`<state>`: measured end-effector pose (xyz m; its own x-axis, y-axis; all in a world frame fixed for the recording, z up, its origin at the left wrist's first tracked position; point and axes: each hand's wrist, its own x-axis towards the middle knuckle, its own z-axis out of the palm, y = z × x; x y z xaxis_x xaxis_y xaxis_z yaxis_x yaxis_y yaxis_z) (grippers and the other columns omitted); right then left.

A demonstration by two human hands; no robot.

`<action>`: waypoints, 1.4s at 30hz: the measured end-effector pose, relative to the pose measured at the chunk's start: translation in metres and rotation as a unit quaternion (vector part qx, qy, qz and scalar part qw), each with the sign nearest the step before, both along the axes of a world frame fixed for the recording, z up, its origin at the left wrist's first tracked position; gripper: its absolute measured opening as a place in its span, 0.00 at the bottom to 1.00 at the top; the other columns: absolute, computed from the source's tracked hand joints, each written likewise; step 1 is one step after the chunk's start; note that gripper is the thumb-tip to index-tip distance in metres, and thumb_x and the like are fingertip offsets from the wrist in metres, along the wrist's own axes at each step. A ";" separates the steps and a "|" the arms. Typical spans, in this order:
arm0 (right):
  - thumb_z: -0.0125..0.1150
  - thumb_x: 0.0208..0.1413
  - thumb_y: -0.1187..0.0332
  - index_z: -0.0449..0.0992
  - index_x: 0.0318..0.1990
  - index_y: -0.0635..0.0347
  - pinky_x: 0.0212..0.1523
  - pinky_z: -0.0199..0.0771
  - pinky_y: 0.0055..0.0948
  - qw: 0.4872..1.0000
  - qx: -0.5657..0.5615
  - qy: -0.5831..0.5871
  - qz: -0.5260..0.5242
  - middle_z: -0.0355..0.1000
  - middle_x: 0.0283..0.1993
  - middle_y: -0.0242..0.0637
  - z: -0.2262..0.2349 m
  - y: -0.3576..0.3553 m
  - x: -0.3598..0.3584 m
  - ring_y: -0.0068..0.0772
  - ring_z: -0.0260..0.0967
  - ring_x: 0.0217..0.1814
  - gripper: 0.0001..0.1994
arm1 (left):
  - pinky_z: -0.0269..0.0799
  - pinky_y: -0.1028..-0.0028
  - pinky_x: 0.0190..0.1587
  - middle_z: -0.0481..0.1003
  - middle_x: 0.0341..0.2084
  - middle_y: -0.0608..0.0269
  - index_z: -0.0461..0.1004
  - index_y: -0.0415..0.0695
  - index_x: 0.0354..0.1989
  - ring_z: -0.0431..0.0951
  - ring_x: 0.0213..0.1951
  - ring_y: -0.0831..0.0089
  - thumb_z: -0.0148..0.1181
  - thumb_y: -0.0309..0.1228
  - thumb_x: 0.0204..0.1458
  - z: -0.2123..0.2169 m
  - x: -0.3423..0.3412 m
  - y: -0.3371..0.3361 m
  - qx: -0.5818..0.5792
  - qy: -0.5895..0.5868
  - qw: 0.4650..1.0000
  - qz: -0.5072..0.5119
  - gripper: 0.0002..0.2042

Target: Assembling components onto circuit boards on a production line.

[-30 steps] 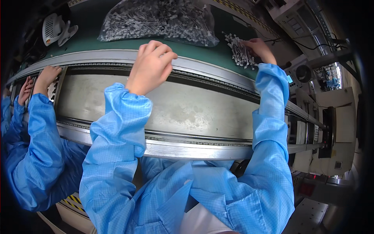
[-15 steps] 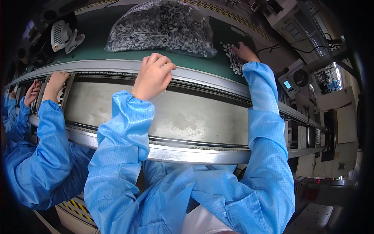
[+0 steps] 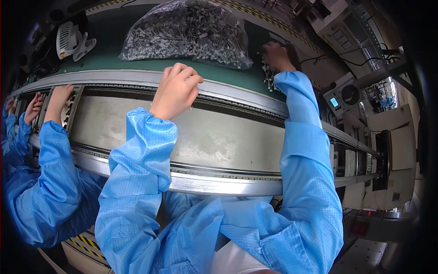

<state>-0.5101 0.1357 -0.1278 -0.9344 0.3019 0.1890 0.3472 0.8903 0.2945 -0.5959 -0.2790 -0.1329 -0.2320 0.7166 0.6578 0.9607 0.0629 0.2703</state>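
A: Taking the head view, the only one: where are the person's hands?

B: The left hand (image 3: 177, 91) hangs over the far silver rail (image 3: 237, 94) of the conveyor, back of the hand up. The right hand (image 3: 276, 55) reaches farther out, over the green surface (image 3: 100, 67), at the pile of white-tipped cables (image 3: 270, 78)

A: How far open are they?

B: The left has its fingers bent and drawn in, loosely curled. A tiny pale bit shows under its edge, but I cannot tell what it is or whether the hand grips it. The right is dark and partly in shade, fingers bent down at the pile's upper end; I cannot tell whether they have closed on any cables

A: And the pile itself?

B: On the green surface, just right of the clear plastic bag (image 3: 182, 39), with a strip of green between them. The bag is bulging with similar white-ended cables. The right sleeve (image 3: 299, 98) covers part of the pile's near side

A: What else is about?

B: Below the left hand runs a bare grey metal plate (image 3: 219, 141) between the two rails. At the left, a co-worker's hand (image 3: 59, 98) is at a dark frame (image 3: 69, 109) on the conveyor. A white vented device (image 3: 66, 40) stands beyond, upper left
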 end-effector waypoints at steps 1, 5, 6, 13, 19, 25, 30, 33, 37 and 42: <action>0.59 0.55 0.61 0.77 0.50 0.49 0.56 0.67 0.54 1.000 0.002 0.001 0.003 0.71 0.54 0.38 -0.001 -0.006 -0.005 0.46 0.67 0.60 0.15 | 0.65 0.64 0.51 0.74 0.36 0.66 0.78 0.44 0.35 0.71 0.47 0.62 0.60 0.21 0.47 -0.001 -0.002 -0.002 0.000 -0.003 1.000 0.006 0.07; 0.60 0.55 0.61 0.78 0.46 0.51 0.56 0.64 0.57 0.995 0.078 -0.038 0.041 0.73 0.51 0.37 -0.010 -0.001 -0.014 0.44 0.66 0.60 0.13 | 0.64 0.62 0.53 0.73 0.36 0.67 0.77 0.46 0.36 0.70 0.47 0.63 0.61 0.23 0.46 0.000 -0.001 0.001 -0.004 -0.010 1.000 -0.001 0.08; 0.60 0.56 0.62 0.79 0.46 0.53 0.52 0.69 0.49 0.997 0.066 -0.014 0.036 0.75 0.47 0.38 -0.005 -0.001 -0.018 0.45 0.71 0.53 0.12 | 0.64 0.62 0.53 0.73 0.37 0.67 0.77 0.46 0.36 0.70 0.47 0.63 0.61 0.23 0.46 -0.002 -0.001 -0.001 -0.005 -0.008 1.000 0.000 0.08; 0.63 0.56 0.62 0.82 0.39 0.62 0.37 0.75 0.25 0.856 -0.429 0.287 -0.002 0.81 0.35 0.39 0.034 0.096 0.014 0.30 0.78 0.36 0.12 | 0.64 0.62 0.53 0.74 0.36 0.66 0.77 0.46 0.36 0.70 0.47 0.62 0.61 0.23 0.46 0.004 0.002 0.003 -0.003 0.009 1.000 -0.016 0.08; 0.63 0.56 0.68 0.79 0.40 0.65 0.36 0.75 0.25 0.737 -0.470 0.484 -0.020 0.79 0.36 0.36 0.059 0.075 0.044 0.26 0.77 0.37 0.09 | 0.64 0.63 0.53 0.73 0.36 0.66 0.77 0.46 0.35 0.70 0.46 0.63 0.61 0.23 0.46 0.000 0.001 0.008 -0.002 -0.004 1.000 -0.028 0.08; 0.60 0.57 0.70 0.78 0.45 0.58 0.46 0.75 0.31 0.953 -0.186 0.206 0.123 0.77 0.43 0.40 0.074 -0.017 0.090 0.38 0.77 0.46 0.09 | 0.64 0.64 0.52 0.73 0.35 0.67 0.77 0.46 0.34 0.70 0.46 0.64 0.61 0.22 0.46 0.002 0.005 -0.004 -0.007 0.002 1.000 -0.005 0.07; 0.57 0.51 0.77 0.76 0.40 0.61 0.47 0.71 0.43 0.983 -0.066 0.053 0.163 0.76 0.40 0.44 0.051 -0.044 0.126 0.52 0.73 0.43 0.08 | 0.65 0.64 0.50 0.74 0.35 0.66 0.77 0.44 0.34 0.71 0.46 0.64 0.60 0.21 0.46 -0.003 0.005 0.005 -0.013 0.003 1.000 -0.018 0.07; 0.56 0.51 0.77 0.77 0.40 0.61 0.47 0.72 0.44 0.973 -0.162 0.100 0.132 0.75 0.38 0.45 0.052 -0.031 0.116 0.52 0.73 0.46 0.09 | 0.65 0.64 0.51 0.74 0.34 0.68 0.77 0.45 0.34 0.71 0.45 0.64 0.60 0.22 0.45 -0.004 0.003 0.005 -0.014 0.005 1.000 -0.012 0.07; 0.56 0.52 0.75 0.78 0.42 0.58 0.47 0.74 0.44 0.982 -0.085 0.142 0.091 0.74 0.40 0.46 0.036 0.023 0.074 0.52 0.73 0.49 0.10 | 0.65 0.63 0.51 0.74 0.34 0.67 0.78 0.45 0.33 0.72 0.45 0.63 0.60 0.22 0.44 0.000 0.001 0.004 -0.020 0.002 1.000 -0.005 0.07; 0.58 0.54 0.65 0.80 0.43 0.53 0.52 0.72 0.46 0.998 -0.046 -0.025 0.036 0.75 0.45 0.41 0.021 0.018 0.031 0.49 0.72 0.52 0.10 | 0.65 0.63 0.50 0.74 0.35 0.65 0.78 0.44 0.34 0.71 0.46 0.63 0.59 0.21 0.45 0.002 -0.002 0.001 -0.023 0.001 1.000 0.005 0.08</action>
<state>-0.4796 0.1541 -0.1065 -0.9619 0.2473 0.1167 0.2681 0.9368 0.2249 -0.5977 -0.2777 -0.1313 -0.2380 0.7438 0.6246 0.9606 0.0854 0.2644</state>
